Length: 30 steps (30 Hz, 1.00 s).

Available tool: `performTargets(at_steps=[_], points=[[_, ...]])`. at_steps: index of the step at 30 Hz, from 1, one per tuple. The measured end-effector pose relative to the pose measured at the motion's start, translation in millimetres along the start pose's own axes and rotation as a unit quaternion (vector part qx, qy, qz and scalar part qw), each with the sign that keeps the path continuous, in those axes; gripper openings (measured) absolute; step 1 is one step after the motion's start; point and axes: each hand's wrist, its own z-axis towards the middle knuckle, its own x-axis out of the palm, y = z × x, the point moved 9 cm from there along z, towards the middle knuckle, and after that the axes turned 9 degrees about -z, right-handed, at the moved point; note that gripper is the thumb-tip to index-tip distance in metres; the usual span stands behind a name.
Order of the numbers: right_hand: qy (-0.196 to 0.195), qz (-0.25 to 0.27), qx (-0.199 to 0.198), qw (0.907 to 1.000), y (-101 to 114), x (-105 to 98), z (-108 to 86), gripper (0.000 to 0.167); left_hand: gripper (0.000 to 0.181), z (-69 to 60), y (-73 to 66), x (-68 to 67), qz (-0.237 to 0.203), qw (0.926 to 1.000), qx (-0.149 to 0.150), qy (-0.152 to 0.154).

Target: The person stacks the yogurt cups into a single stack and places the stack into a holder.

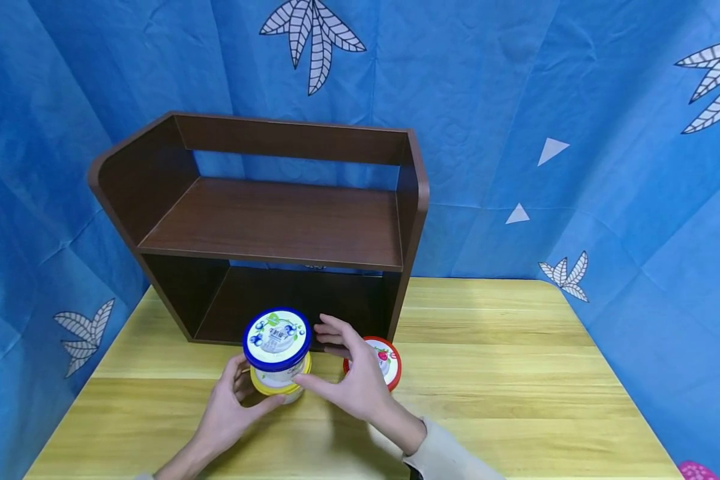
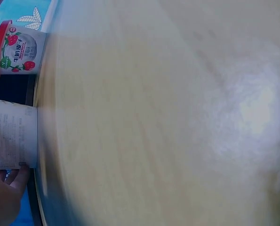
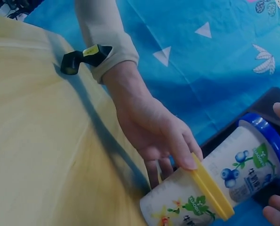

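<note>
A paper tub with a blue lid (image 1: 278,339) and blueberry print stands on a tub with a yellow lid (image 3: 177,195), stacked in front of a brown shelf. My left hand (image 1: 225,407) grips the yellow-lidded tub; in the right wrist view its thumb lies on the lid's edge. Beside the blue-lidded tub is my right hand (image 1: 357,377), fingers spread, its thumb near the stack. The right wrist view shows only its fingertips, at the right edge, apart from the lid. A red-lidded tub (image 2: 20,49) with strawberry print sits behind my right hand, partly hidden in the head view.
The two-tier brown shelf (image 1: 276,220) stands at the table's back left, directly behind the tubs. The pale wooden table (image 1: 504,380) extends to the right. Blue leaf-printed cloth (image 1: 474,100) hangs behind and at both sides.
</note>
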Motion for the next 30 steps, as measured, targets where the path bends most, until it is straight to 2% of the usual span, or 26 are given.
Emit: performTargets(at_steps=[7, 15, 26, 30], points=[[-0.028, -0.004, -0.022, 0.9994, 4.3, -16.1, -12.3, 0.079, 0.091, 0.4, 1.6, -0.6, -0.003, 0.9999, -0.012, 0.003], [-0.058, -0.017, -0.046, 0.9971, 9.2, -37.3, -25.7, 0.077, 0.09, 0.0, 0.5, -1.1, -0.006, 1.0, -0.007, -0.001], [-0.094, -0.056, -0.049, 0.9928, -11.8, -75.4, -44.8, 0.079, 0.091, 0.0, 3.1, 0.0, -0.015, 0.9998, -0.014, -0.001], [-0.099, -0.072, -0.063, 0.9904, -17.8, -86.7, -47.5, 0.078, 0.091, 0.4, 3.4, 0.0, -0.016, 0.9998, -0.015, 0.0]])
